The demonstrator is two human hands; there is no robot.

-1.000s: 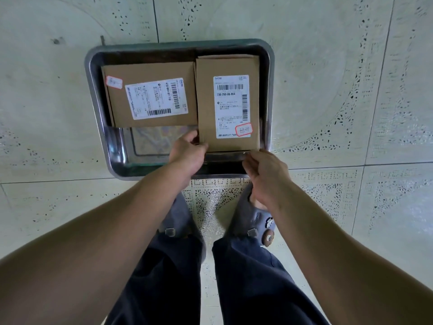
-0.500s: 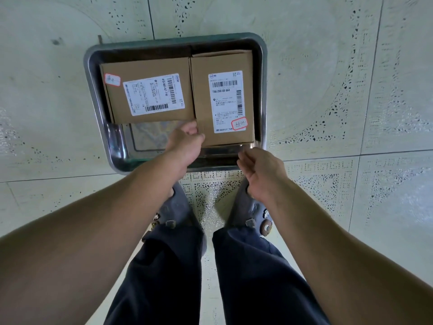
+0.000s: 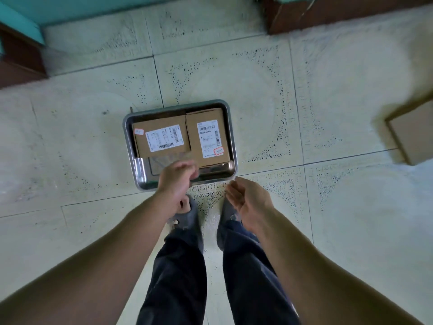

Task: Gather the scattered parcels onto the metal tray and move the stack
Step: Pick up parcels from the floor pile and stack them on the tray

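My left hand [image 3: 178, 177] and right hand [image 3: 248, 200] hang empty, fingers relaxed, by the metal tray [image 3: 138, 170] holding two parcels [image 3: 161, 136]. A loose parcel [image 3: 414, 137] lies well apart to the right, nearer my right hand.

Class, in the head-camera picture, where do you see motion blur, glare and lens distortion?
Head view: the left hand is smeared by motion, and the cardboard box at the right edge is soft; head view: the metal tray glints on its left and near walls; head view: the floor joints bow, a wide-angle effect, while the labels on the left parcel and right parcel are sharper.
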